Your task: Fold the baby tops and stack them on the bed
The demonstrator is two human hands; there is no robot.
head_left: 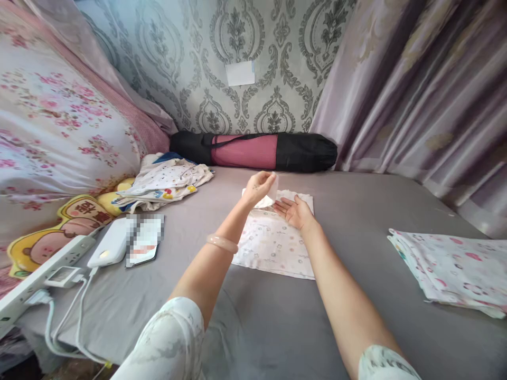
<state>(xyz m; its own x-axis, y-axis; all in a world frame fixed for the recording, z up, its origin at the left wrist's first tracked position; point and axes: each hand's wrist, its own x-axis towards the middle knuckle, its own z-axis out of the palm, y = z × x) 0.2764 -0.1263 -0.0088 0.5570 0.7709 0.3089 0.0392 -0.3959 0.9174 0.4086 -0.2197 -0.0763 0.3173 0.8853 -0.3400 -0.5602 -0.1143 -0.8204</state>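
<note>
A white cloth with a small print (273, 245) lies spread on the grey sheet in the middle. At its far edge my left hand (259, 187) is closed on a raised part of the white cloth, fingertips pinched together. Just to the right, my right hand (295, 210) is open, palm turned up and fingers spread, over the far part of the same cloth. A pale bangle (222, 243) circles my left forearm.
Folded printed cloth (459, 269) lies at the right, a clothes pile (164, 179) at the back left. A power strip (51, 269), white device (113, 241) and phone (146, 240) sit left. A black-and-pink rolled bag (245, 151) lies along the wall.
</note>
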